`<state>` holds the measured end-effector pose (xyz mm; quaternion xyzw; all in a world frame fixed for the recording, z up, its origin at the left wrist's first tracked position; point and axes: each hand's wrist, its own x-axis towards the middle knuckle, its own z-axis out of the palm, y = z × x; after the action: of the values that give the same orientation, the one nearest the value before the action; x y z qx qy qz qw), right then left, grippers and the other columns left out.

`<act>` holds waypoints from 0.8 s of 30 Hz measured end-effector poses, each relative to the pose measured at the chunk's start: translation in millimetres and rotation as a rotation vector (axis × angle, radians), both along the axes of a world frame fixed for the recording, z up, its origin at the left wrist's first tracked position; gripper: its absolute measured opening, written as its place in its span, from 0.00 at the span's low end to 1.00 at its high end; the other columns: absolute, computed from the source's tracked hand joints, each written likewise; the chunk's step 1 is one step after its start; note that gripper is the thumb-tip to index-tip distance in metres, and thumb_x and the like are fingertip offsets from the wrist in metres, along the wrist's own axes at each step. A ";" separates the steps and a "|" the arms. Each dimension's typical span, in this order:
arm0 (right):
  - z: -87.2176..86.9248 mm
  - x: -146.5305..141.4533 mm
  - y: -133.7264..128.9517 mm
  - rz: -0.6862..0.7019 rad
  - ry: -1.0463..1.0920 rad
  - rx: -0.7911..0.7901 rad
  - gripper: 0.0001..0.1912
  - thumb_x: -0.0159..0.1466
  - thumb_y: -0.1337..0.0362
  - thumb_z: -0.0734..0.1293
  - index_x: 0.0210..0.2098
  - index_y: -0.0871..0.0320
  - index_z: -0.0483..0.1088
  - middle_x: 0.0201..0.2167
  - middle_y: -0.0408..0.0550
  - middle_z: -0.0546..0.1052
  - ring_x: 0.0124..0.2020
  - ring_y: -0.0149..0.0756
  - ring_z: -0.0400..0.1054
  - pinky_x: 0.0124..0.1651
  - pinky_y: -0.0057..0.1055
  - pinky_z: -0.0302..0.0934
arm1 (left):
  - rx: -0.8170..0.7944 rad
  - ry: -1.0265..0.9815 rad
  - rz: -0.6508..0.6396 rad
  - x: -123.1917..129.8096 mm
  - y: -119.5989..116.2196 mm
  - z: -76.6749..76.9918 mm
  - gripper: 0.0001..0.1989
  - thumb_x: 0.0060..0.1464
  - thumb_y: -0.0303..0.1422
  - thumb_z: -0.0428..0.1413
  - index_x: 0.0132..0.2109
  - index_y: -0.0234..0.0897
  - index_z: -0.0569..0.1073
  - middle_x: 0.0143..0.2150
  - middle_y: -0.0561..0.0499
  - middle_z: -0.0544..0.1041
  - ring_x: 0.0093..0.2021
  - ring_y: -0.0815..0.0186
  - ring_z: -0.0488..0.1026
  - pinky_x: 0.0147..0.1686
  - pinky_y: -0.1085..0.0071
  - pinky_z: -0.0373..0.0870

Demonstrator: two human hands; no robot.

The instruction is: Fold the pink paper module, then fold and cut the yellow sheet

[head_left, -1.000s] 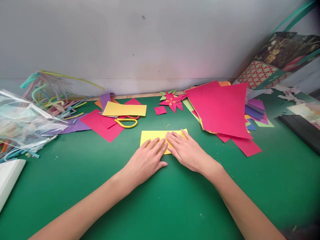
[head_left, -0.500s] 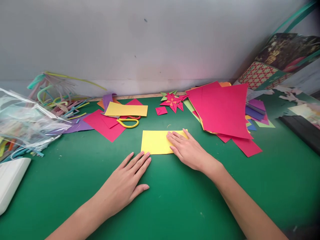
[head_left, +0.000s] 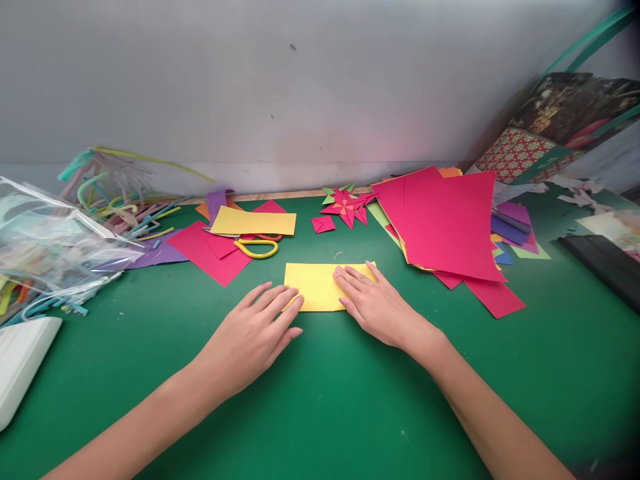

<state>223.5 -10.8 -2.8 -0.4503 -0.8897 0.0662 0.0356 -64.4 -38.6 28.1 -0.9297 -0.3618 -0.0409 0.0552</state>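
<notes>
A bright yellow rectangle of paper (head_left: 315,283) lies on the green table in front of me, its long side running left to right. My right hand (head_left: 377,300) rests flat on its right part, fingers stretched out and covering that end. At the lower left corner of the paper is my left hand (head_left: 260,330), its fingers apart and slightly bent, the fingertips over the corner. Beyond the paper sit a small folded red square (head_left: 323,224) and a red folded-paper star (head_left: 345,208) with green points behind it.
Yellow-handled scissors (head_left: 257,249) lie under a paler yellow strip (head_left: 255,221), on red sheets. A pile of red paper (head_left: 445,227) stands back right. Pipe cleaners and a clear plastic bag (head_left: 60,233) fill the left. A white object (head_left: 27,363) and a black case (head_left: 605,267) flank the table.
My left hand has moved up and its fingers have bent, reaching onto the yellow paper's lower left corner. My right hand stays flat in place.
</notes>
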 end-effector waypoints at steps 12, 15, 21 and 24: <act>6.2 -2.2 -0.3 -0.005 -0.006 -0.021 0.29 0.79 0.58 0.50 0.75 0.62 0.55 0.75 0.55 0.59 0.76 0.48 0.53 0.77 0.63 0.42 | -0.183 -0.040 -0.065 52.6 47.0 -41.7 0.40 0.73 0.54 0.37 0.77 0.29 0.51 0.79 0.40 0.52 0.79 0.51 0.49 0.76 0.53 0.46; 6.5 -1.6 0.0 -0.005 -0.004 -0.028 0.29 0.79 0.59 0.50 0.75 0.61 0.55 0.75 0.55 0.58 0.76 0.49 0.52 0.77 0.63 0.42 | -0.200 -0.052 -0.058 53.4 47.8 -44.9 0.40 0.73 0.54 0.37 0.78 0.28 0.50 0.79 0.40 0.50 0.79 0.52 0.46 0.77 0.53 0.44; -0.5 -2.5 -3.5 -0.005 -0.013 -0.011 0.31 0.79 0.54 0.52 0.76 0.62 0.52 0.76 0.56 0.56 0.77 0.50 0.50 0.77 0.63 0.40 | -0.211 -0.077 -0.052 51.6 46.8 -54.1 0.39 0.73 0.53 0.37 0.79 0.31 0.46 0.80 0.42 0.46 0.80 0.54 0.42 0.78 0.54 0.41; -4.9 -4.8 -9.6 -0.016 -0.021 0.052 0.37 0.77 0.47 0.55 0.76 0.66 0.50 0.76 0.61 0.54 0.77 0.53 0.48 0.77 0.64 0.38 | -0.215 -0.081 -0.048 51.6 45.9 -52.4 0.40 0.73 0.54 0.37 0.79 0.31 0.45 0.80 0.41 0.46 0.80 0.54 0.42 0.77 0.53 0.43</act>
<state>218.7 -20.4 -7.7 -0.4568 -0.8879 0.0379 0.0385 -12.7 7.4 -24.3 -0.9363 -0.3435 -0.0409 -0.0606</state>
